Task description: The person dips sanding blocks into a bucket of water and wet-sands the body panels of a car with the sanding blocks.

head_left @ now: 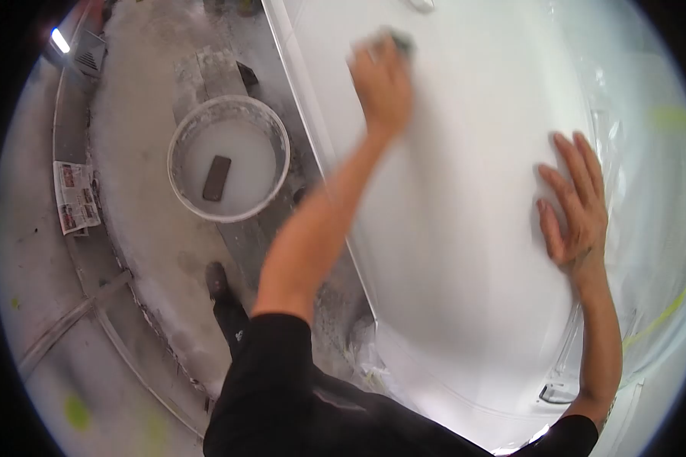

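My left hand (381, 87), blurred by motion, is closed on a dark sanding block (401, 42) near the top of a smooth white car panel (465, 228). Only the block's far edge shows past my fingers, and its underside is hidden. Lower and to the right, my right hand (575, 198) lies open on the panel, fingers apart, close to its right edge. It holds nothing.
Left of the panel stands a white bucket (177, 179) of cloudy water with a dark rectangular block (216, 178) in it. Clear plastic sheeting (648, 228) runs along the right. Newspaper (76, 196) hangs at the far left. A dark shoe (217, 280) shows on the floor.
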{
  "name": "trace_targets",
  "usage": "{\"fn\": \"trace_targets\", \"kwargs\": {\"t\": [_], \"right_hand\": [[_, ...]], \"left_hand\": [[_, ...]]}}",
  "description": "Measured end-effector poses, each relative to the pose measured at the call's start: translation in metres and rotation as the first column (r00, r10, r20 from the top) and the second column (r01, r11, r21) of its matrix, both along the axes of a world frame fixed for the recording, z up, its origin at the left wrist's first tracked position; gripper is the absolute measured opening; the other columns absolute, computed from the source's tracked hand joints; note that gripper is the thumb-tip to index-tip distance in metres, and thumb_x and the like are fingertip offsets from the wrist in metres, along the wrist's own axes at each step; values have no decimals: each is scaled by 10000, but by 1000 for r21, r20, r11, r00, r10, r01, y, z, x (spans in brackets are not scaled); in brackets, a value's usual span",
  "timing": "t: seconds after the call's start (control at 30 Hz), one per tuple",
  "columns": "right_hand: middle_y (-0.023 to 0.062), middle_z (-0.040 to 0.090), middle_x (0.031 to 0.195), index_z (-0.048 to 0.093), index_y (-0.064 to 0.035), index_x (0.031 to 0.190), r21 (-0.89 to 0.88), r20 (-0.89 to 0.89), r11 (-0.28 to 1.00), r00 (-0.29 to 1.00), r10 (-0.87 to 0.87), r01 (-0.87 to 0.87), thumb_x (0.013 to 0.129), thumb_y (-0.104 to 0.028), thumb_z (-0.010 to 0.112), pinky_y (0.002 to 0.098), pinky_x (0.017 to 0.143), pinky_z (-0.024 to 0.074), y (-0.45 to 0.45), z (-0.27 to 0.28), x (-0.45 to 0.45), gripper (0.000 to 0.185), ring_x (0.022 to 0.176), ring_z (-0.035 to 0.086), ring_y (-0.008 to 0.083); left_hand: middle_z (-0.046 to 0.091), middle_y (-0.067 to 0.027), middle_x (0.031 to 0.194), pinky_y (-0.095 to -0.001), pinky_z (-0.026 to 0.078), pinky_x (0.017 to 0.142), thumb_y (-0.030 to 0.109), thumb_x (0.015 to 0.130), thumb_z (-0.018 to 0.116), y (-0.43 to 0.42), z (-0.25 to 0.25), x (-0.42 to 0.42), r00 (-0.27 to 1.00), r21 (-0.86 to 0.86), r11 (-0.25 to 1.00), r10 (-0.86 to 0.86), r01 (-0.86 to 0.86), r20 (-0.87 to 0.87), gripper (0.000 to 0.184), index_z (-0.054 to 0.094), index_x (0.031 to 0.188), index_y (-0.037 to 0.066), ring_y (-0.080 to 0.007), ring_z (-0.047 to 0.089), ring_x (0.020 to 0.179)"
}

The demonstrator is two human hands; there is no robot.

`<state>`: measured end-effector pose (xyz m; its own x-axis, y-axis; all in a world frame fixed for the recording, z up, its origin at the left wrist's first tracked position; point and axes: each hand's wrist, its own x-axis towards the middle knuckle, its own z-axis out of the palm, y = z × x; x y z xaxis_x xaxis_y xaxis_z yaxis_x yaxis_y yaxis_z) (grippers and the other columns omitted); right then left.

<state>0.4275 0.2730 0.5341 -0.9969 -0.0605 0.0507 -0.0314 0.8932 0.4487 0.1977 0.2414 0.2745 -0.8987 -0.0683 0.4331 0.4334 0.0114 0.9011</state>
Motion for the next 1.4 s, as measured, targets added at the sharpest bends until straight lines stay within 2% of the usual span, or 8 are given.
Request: {"fn": "trace_targets", "kwargs": {"t": [0.03,0.07,0.37,0.5,0.57,0.87,1.07,1.4], "right_hand": [[132,539,1526,720,-76,1175,5,-7,1000,1000,4,-4,834,-30,648,510,1236,312,2,-2,2,351,1498,380,374],[110,545,1525,723,-97,1170,3,-26,1000,999,23,-23,837,-32,650,498,1232,327,6,-3,4,348,1498,385,353],[61,551,1515,715,-87,1167,-8,-86,995,991,99,-100,879,-90,659,468,1224,352,4,-4,11,293,1480,408,312],[60,540,1524,714,-82,1164,-4,-100,994,989,104,-105,884,-99,666,460,1225,349,10,-8,10,284,1481,403,308],[60,541,1522,714,-85,1164,13,-110,993,987,117,-116,890,-101,665,459,1223,354,14,-11,12,279,1480,404,304],[40,557,1512,723,-103,1162,36,-124,988,980,155,-152,902,-106,661,454,1215,378,12,-10,13,267,1488,399,285],[33,545,1531,732,-105,1179,27,-137,994,984,113,-110,903,-106,668,451,1222,370,17,-16,13,283,1500,387,266],[58,549,1529,734,-105,1169,22,-69,995,993,97,-95,888,-94,665,463,1230,350,9,-7,8,290,1499,393,298]], "left_hand": [[642,-223,1084,-470,477,881,133,937,658,5,9,-45,979,345,934,-151,95,139,260,688,1164,10,-394,595,985],[660,-256,1048,-374,507,870,60,974,640,0,31,-62,960,310,948,-148,70,237,259,623,1121,-152,-347,656,939],[623,-227,1283,-445,448,1054,8,941,634,-52,-6,248,976,161,965,-216,208,30,497,589,1436,18,-374,578,1196],[636,-245,1008,-487,468,819,166,952,652,5,4,37,982,110,994,2,-23,188,230,634,942,-63,-389,601,940],[662,-265,1095,-431,512,908,95,945,648,9,7,-38,988,97,994,31,-47,154,262,691,1111,-103,-401,659,1003],[595,-235,1353,-445,426,1095,16,955,602,-62,-34,309,966,127,973,-210,192,153,507,551,1459,-4,-370,558,1246],[607,-258,1082,-502,484,823,173,987,599,-5,-47,4,937,144,987,-118,74,329,253,664,1102,-43,-414,586,965],[573,-231,1328,-468,431,1104,47,990,589,-58,-79,319,885,192,959,-268,208,380,476,533,1456,-33,-372,545,1282]]}}
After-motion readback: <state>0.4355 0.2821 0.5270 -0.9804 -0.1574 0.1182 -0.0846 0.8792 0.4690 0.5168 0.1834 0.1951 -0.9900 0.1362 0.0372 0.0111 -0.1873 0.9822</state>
